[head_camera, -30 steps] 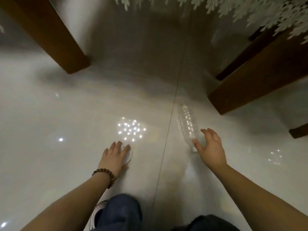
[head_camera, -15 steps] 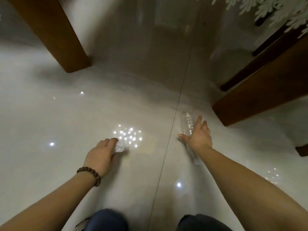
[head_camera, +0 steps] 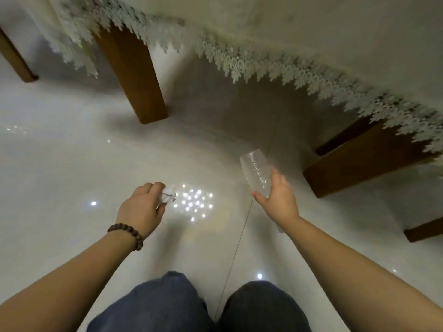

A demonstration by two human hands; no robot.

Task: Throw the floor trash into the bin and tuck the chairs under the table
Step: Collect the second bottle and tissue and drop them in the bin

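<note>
Carrying both pieces off the floor: left hand [head_camera: 141,209] pinching the crumpled tissue [head_camera: 168,197] — keep it tight; right hand [head_camera: 279,198] wrapped round the clear bottle [head_camera: 256,174], lifted near the table leg [head_camera: 359,161] — grip midway, no squeezing.

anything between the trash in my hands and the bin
The bin isn't in view, so the path can't be judged. The left hand holds the paper wad and the right hand grips the bottle, both free of the table legs.
</note>
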